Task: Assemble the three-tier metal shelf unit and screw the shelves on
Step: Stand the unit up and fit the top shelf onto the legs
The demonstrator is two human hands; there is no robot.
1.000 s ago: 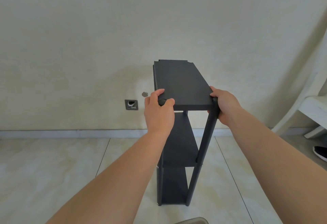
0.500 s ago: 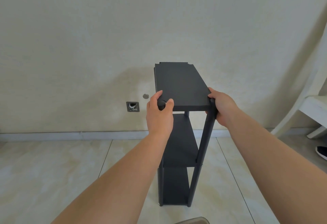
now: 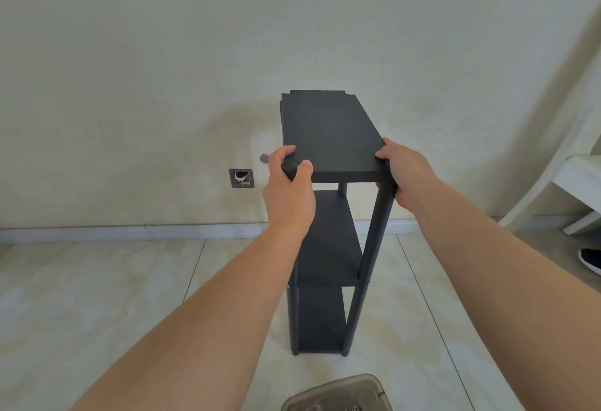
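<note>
A black three-tier metal shelf unit (image 3: 327,137) stands upright on the tiled floor in front of a cream wall. Its top shelf faces me, with the middle shelf (image 3: 328,241) and bottom shelf below between round black posts. My left hand (image 3: 287,189) grips the top of the near left post, thumb and fingers curled round its cap. My right hand (image 3: 405,176) grips the near right post (image 3: 374,238) just under the top shelf's corner.
A translucent grey plastic container (image 3: 338,394) lies on the floor at the bottom edge. A wall socket box (image 3: 241,178) is left of the unit. A white chair (image 3: 579,183) and a dark shoe (image 3: 590,259) sit at the right.
The view has tipped down slightly, so the shelf unit sits a little lower in frame and the container shows more. Both hands keep their hold on the near posts.
</note>
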